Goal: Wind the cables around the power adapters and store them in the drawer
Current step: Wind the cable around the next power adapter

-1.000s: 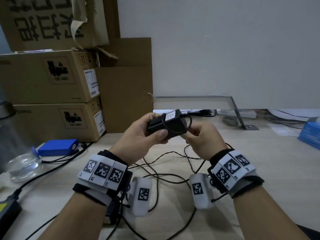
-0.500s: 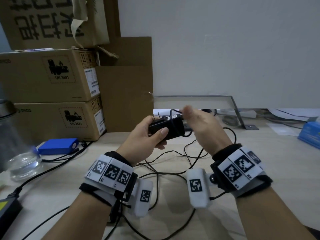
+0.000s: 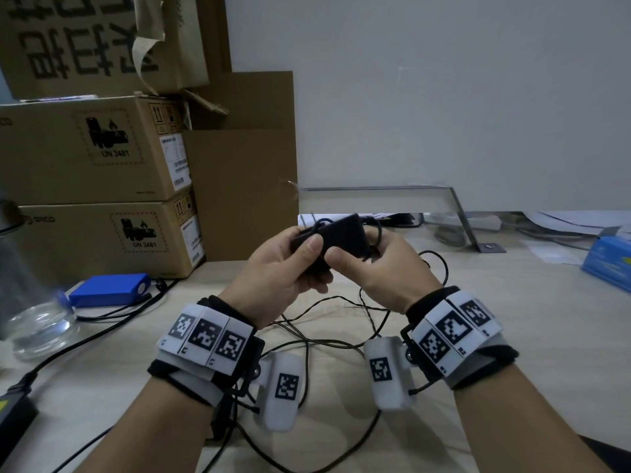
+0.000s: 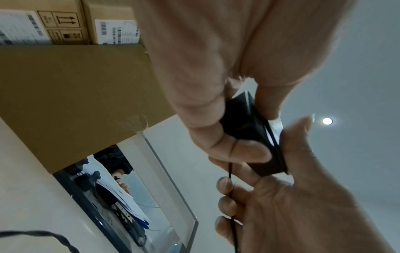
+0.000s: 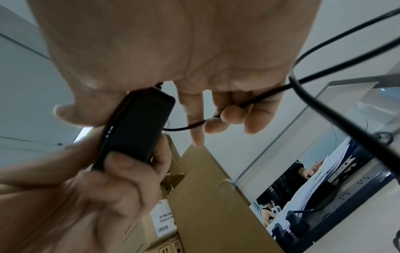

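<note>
A black power adapter is held above the desk, gripped at its left end by my left hand. My right hand is at its right end, thumb pressed on the near face. The last fingers of that hand curl round the thin black cable. In the right wrist view the cable runs from the adapter through those fingers. Turns of cable cross the adapter in the left wrist view. The loose remainder of the cable lies in loops on the desk under my wrists. No drawer is in view.
Stacked cardboard boxes stand at the back left. A blue box and a glass are in front of them. Another black adapter lies at the left edge. A metal-framed clear stand is behind, a blue packet right.
My right hand carried the cable up over the adapter and back down to its right end. The left hand turned the adapter, so its white label no longer faces up.
</note>
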